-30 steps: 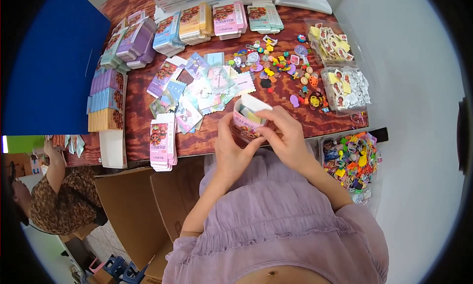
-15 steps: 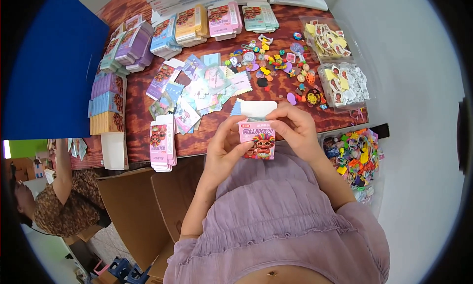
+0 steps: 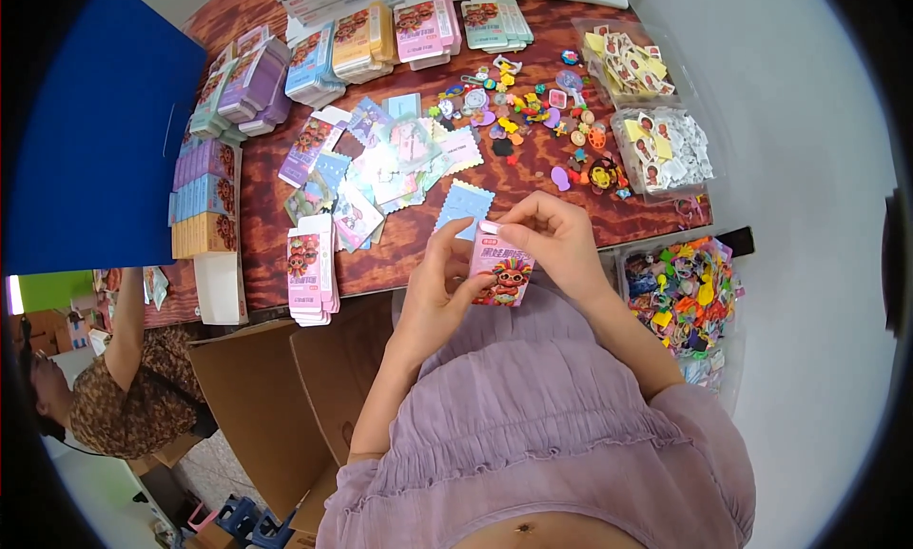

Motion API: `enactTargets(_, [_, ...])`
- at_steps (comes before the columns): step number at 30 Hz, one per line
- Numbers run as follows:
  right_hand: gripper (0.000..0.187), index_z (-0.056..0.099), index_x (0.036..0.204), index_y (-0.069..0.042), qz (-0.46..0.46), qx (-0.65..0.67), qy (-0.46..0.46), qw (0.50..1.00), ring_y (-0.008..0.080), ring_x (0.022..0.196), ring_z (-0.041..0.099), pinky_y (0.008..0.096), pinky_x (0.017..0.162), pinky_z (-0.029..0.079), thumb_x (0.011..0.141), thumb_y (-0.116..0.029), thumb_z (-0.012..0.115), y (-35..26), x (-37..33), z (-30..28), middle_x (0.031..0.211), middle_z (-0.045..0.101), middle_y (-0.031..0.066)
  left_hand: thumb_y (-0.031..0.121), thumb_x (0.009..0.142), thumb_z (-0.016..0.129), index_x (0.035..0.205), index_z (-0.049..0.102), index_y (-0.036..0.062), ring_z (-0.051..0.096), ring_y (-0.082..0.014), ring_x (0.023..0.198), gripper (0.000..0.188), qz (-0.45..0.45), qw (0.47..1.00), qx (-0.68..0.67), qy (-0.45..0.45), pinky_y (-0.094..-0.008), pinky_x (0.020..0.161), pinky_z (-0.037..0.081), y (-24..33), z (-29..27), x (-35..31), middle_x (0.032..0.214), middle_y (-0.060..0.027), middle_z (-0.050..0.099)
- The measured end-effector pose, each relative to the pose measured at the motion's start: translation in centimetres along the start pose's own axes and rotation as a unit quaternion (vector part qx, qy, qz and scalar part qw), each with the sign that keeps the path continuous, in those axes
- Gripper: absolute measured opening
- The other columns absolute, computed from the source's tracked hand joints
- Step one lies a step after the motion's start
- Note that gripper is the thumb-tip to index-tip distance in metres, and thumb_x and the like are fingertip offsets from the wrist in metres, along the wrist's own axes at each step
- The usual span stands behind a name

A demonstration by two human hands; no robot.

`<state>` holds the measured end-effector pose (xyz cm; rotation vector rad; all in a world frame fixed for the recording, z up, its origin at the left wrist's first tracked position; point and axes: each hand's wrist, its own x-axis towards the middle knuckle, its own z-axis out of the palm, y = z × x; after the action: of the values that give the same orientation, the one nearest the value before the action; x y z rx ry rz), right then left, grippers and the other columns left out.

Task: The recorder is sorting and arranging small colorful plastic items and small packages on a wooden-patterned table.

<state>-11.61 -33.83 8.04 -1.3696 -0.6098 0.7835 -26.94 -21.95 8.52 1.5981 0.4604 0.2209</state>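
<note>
Close above my lap, at the table's front edge, both hands hold a small pink carton [image 3: 501,271] with a cartoon figure on its front. My left hand [image 3: 442,281] grips its left side, the thumb lying across the front. At the top, the fingers and thumb of my right hand [image 3: 554,240] pinch the white top flap, which is folded over the opening. What the carton contains is hidden. Just behind the hands lies a light blue card [image 3: 465,205] with a scalloped edge. Left of them is a stack of flat pink cartons [image 3: 312,273].
Loose cards [image 3: 395,173] and small colourful trinkets [image 3: 518,107] spread over the table. Carton stacks [image 3: 361,40] line the back. Clear trays of stickers [image 3: 632,64] and white packets [image 3: 680,159] stand right, above a trinket bin [image 3: 680,297]. Another person [image 3: 124,387] works at far left.
The carton's white top flap stood upright before; now it is folded down under my right fingers. The carton has tilted slightly, and the blue card behind shows more.
</note>
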Motion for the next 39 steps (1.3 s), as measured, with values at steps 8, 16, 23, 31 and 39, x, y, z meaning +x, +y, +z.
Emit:
enactTargets(8, [0.004,0.067,0.089,0.002,0.082,-0.013,-0.043,0.996,0.0074,0.079,0.065,0.0225,0.070,0.052,0.089,-0.002,0.068,-1.5,0.9,-1.3,0.087,0.071,0.0056,-0.009,0.087,0.065,0.150,0.027,0.0108,0.067,-0.0171,0.093,0.077,-0.018,0.999,-0.039,-0.018,-0.0268,0.072,0.057,0.3,-0.1,-0.1,0.112,-0.0122,0.056])
enactTargets(16, [0.009,0.070,0.093,0.003,-0.013,-0.098,-0.095,0.991,0.0093,0.078,0.065,0.0259,0.068,0.052,0.088,-0.003,0.067,-1.0,0.0,-1.9,0.083,0.070,0.0059,-0.009,0.086,0.066,0.151,0.028,0.0105,0.066,-0.0166,0.093,0.078,-0.042,0.999,-0.006,-0.014,-0.0265,0.071,0.057,-0.4,-0.3,-0.5,0.111,-0.0104,0.055])
enactTargets(23, [0.010,0.070,0.094,0.003,0.060,-0.092,-0.085,0.990,0.0114,0.081,0.065,0.0270,0.071,0.051,0.086,0.000,0.065,-1.6,-0.4,-2.1,0.088,0.070,0.0069,-0.008,0.086,0.066,0.151,0.031,0.0091,0.065,-0.0170,0.097,0.076,-0.048,0.998,-0.024,-0.038,-0.0269,0.074,0.056,0.0,-0.3,-0.6,0.111,-0.0086,0.054])
enactTargets(31, [0.012,0.070,0.096,0.001,-0.040,-0.147,-0.169,0.974,0.0152,0.082,0.063,0.0285,0.073,0.049,0.086,-0.002,0.065,-1.9,-0.4,-2.8,0.087,0.067,0.0067,-0.009,0.087,0.064,0.149,0.034,0.0084,0.063,-0.0191,0.103,0.071,-0.037,0.998,-0.010,-0.054,-0.0292,0.082,0.055,-0.6,-0.4,-0.8,0.116,-0.0089,0.052])
enactTargets(39, [0.019,0.070,0.104,0.004,-0.010,-0.181,-0.127,0.975,0.0161,0.090,0.066,0.0283,0.078,0.052,0.086,0.002,0.064,-2.0,-2.0,-2.6,0.098,0.071,0.0094,-0.008,0.088,0.062,0.144,0.044,0.0065,0.056,-0.0187,0.114,0.061,0.000,0.994,0.056,-0.091,-0.0305,0.090,0.053,-0.6,-0.9,-0.6,0.125,-0.0092,0.049])
